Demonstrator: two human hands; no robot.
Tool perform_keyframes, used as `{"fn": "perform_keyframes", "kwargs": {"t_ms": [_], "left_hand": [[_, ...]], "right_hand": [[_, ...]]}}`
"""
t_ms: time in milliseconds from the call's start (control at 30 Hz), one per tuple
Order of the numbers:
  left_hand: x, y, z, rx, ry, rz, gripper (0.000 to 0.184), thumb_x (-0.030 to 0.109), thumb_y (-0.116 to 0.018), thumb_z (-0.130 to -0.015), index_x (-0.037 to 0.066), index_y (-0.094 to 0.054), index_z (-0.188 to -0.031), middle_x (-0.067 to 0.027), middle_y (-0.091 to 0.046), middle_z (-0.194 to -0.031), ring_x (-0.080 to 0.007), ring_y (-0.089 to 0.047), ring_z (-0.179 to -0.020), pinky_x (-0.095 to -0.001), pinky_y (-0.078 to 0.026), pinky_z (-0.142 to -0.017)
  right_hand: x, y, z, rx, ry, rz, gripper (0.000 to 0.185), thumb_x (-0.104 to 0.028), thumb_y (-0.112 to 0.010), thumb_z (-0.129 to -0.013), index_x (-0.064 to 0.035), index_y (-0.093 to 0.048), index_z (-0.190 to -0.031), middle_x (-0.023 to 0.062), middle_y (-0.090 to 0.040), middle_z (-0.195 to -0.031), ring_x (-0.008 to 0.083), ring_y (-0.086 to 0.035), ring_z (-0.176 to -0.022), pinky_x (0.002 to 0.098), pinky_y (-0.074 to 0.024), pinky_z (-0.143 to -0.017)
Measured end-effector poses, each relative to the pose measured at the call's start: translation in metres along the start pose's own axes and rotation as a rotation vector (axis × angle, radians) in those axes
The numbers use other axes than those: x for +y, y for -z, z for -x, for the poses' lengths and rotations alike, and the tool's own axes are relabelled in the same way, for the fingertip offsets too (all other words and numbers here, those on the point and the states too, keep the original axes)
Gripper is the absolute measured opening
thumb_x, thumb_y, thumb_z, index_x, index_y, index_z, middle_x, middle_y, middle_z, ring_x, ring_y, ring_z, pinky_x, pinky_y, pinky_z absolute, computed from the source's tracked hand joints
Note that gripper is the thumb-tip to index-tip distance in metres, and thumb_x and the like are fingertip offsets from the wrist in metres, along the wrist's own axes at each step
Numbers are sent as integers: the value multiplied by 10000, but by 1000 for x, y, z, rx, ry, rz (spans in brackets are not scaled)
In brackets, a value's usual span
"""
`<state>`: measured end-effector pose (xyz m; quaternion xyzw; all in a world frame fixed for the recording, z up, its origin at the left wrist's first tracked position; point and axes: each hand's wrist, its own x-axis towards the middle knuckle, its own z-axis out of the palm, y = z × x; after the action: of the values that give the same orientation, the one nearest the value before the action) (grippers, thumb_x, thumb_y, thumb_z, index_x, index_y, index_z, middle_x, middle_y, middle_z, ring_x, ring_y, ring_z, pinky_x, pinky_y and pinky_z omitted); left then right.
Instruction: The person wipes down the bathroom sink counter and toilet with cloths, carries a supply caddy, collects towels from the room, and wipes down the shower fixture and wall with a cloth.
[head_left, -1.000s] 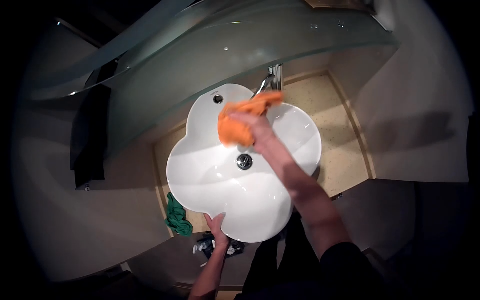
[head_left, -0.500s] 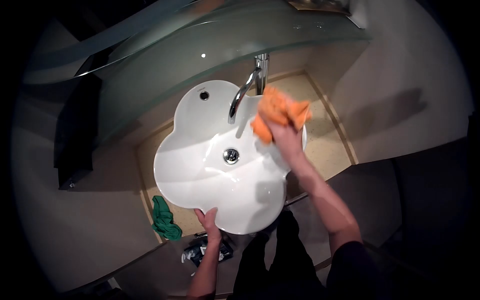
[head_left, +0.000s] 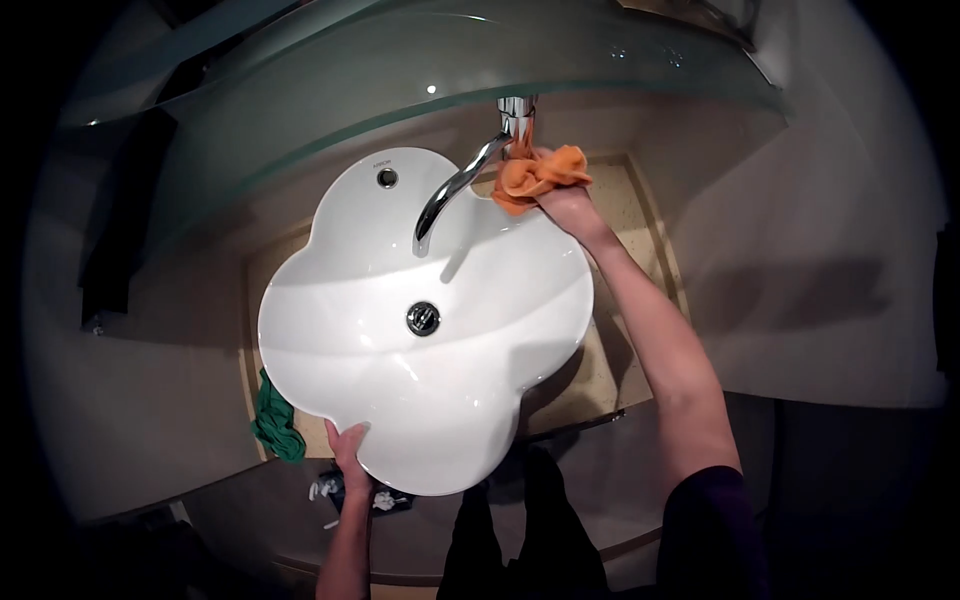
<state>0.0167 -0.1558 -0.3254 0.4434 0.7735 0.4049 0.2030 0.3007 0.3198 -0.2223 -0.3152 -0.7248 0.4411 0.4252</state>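
A small dark word is printed on the rim of a white, flower-shaped ceramic washbasin [head_left: 470, 385], just above its round overflow hole [head_left: 387, 178]; the letters are too small to read surely. Marks on the round metal drain [head_left: 423, 319] at the basin's middle cannot be made out either.

The basin sits on a speckled beige countertop [head_left: 632, 215] with a raised edge, set between plain greyish walls. A curved, greenish glass shelf [head_left: 330, 95] spans the space above the back of the basin. Below its edge stands a chrome faucet [head_left: 462, 188], its bent spout reaching over the bowl. A crumpled green cloth [head_left: 276, 420] lies on the countertop beside the basin, at lower left in the view.

The person's right arm reaches forward from a dark sleeve [head_left: 708, 530], elbow slightly bent. The right hand [head_left: 570, 208] is at the basin's back rim by the faucet's base, its fingers closed around a bunched orange cloth [head_left: 540, 178] that largely hides them. The left hand [head_left: 347, 455] grips the basin's front edge, the thumb and a finger visible slightly apart; the other fingers are hidden.
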Motion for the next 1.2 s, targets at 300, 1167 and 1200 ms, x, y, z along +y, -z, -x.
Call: {"fn": "perform_keyframes", "kwargs": {"t_ms": [300, 1167, 1200], "left_hand": [[27, -3, 1, 99, 228, 392, 192, 93, -528, -980, -50, -656, -985, -182, -586, -1201, -295, -527, -1193, -421, -428, -1047], [27, -3, 3, 101, 21, 30, 125, 37, -607, -912, -42, -676, -980, -228, -572, -1223, -395, -472, -1312, -451, -405, -1082], [24, -4, 5, 107, 31, 1, 127, 39, -613, -913, -39, -676, -990, -228, -597, -1194, -407, -452, -1344, -461, -392, -1100]], "right_hand": [[-112, 6, -4, 248, 312, 215, 624, -231, -759, -764, -49, -569, -1330, 157, -557, -1271, 283, -554, -1194, 420, -400, -1094], [-84, 9, 20, 742, 164, -235, 318, -195, -507, -1029, -15, -511, -1291, 124, -600, -1244, 194, -654, -1049, 300, -539, -945], [-69, 18, 19, 489, 67, -602, 342, -249, -507, -1036, -24, -519, -1293, 107, -595, -1261, 186, -638, -1092, 310, -523, -977]]}}
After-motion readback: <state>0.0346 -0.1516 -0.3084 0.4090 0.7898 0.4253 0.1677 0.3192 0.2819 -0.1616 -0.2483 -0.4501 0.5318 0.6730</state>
